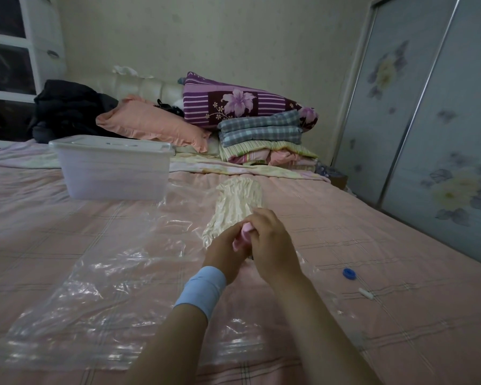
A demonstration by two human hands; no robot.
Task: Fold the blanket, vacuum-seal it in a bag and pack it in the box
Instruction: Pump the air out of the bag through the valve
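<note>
Fingers [257,218] of left hand [222,254] and right hand [272,245] clenched around pink object [244,232], over cream blanket [239,198].

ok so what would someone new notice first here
At centre, the left hand and right hand together hold a small pink object over the clear bag, which spreads across the pink bed and holds a crinkled cream blanket. Behind to the left stands a lidded clear box; at the back a purple floral quilt shows above folded plaid bedding.
</note>
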